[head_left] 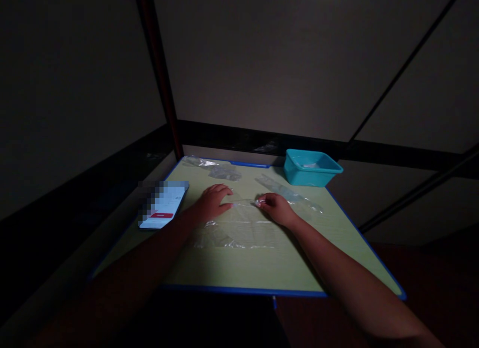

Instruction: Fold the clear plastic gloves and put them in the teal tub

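There are two hands, one left hand (214,203) and one right hand (277,208), both over one tabletop (243,273). Clear plastic pieces number at least three: one large clear sheet (254,233) by the hands, one narrow clear strip (288,192) toward the basket, and far-edge plastic (224,173), which may be one piece or two; the dim light and the overlap leave that count unsure. There is one turquoise basket (309,177), with at least one pale item (310,166) inside it, too small to identify. There is one phone (172,203), and its lit screen shows one red bar (161,215).
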Motion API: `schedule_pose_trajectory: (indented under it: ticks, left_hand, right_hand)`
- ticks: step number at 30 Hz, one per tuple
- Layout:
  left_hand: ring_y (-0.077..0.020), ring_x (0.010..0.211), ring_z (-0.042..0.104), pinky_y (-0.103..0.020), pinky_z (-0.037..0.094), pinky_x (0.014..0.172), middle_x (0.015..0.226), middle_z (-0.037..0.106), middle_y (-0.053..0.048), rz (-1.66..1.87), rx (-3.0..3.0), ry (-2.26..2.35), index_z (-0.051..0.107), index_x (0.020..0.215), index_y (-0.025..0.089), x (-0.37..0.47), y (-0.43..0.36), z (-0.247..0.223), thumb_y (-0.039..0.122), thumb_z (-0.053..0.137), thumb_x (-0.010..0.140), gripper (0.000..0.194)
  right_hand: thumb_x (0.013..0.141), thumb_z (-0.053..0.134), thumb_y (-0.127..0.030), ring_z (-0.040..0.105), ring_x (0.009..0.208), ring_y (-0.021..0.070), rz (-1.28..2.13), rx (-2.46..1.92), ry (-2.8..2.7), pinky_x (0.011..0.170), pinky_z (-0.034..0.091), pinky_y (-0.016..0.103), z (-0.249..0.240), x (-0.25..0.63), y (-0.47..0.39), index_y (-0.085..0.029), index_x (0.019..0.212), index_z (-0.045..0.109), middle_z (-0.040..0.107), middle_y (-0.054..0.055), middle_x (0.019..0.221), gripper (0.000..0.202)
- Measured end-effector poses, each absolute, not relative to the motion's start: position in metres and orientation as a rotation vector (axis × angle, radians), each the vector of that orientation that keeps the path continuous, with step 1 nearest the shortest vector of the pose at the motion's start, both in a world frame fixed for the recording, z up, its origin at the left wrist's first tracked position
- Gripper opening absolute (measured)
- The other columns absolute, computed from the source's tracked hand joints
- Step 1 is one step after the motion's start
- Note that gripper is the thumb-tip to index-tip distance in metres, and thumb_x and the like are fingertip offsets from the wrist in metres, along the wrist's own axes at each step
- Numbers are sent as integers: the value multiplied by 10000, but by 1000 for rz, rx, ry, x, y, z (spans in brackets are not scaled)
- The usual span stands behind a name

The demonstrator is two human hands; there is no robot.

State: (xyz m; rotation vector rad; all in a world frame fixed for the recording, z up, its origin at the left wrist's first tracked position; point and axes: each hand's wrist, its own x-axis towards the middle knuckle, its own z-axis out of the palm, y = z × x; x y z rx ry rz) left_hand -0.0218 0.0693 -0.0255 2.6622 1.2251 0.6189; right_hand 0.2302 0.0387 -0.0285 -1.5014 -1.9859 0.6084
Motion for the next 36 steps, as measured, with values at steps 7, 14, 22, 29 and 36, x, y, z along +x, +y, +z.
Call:
schedule_pose_trajectory:
  ticks: [7,14,22,29,36]
  left_hand:
    - [-237,1248,427,-393,315,1063,1193,585,-77,574,2652,1303,617,1061,205,-21,71,-28,287,495,867,243]
    - [-287,1383,248,-566,206,1063,1460,376,-97,393,2530,1376,532,1280,328,-20,69,-27,346,428,922,372]
    - [-230,1379,277,-631,85,1055,1448,404,-66,365,2496,1313,520,1276,321,-20,72,-29,304,400,932,365]
    - [-234,1319,388,-549,177,1092,1308,567,-73,706,2396,1152,619,1160,221,-16,76,-30,313,431,895,338]
    - [-225,1019,612,-365,443,941,1083,672,-99,1070,1947,997,643,1088,153,-16,80,-25,416,519,836,385]
  right_hand:
    - [822,592,-301,578,930,227,394,-1347,-2111,851,415,386,-22,226,30,-197,893,665,683,62,920,146]
    - [818,605,-267,585,953,233,385,-1171,-2167,869,421,397,-27,227,30,-201,961,638,680,74,969,161]
    - [852,574,-286,598,1009,231,458,-1118,-2184,886,433,404,-24,224,26,-230,1115,588,667,80,1077,269]
    - [847,584,-297,603,992,226,444,-1129,-2217,886,434,395,-24,226,29,-214,1006,635,674,83,1027,186]
    - [825,602,-281,592,1029,238,431,-1182,-2171,901,432,420,-24,225,26,-223,1140,565,656,88,1112,323]
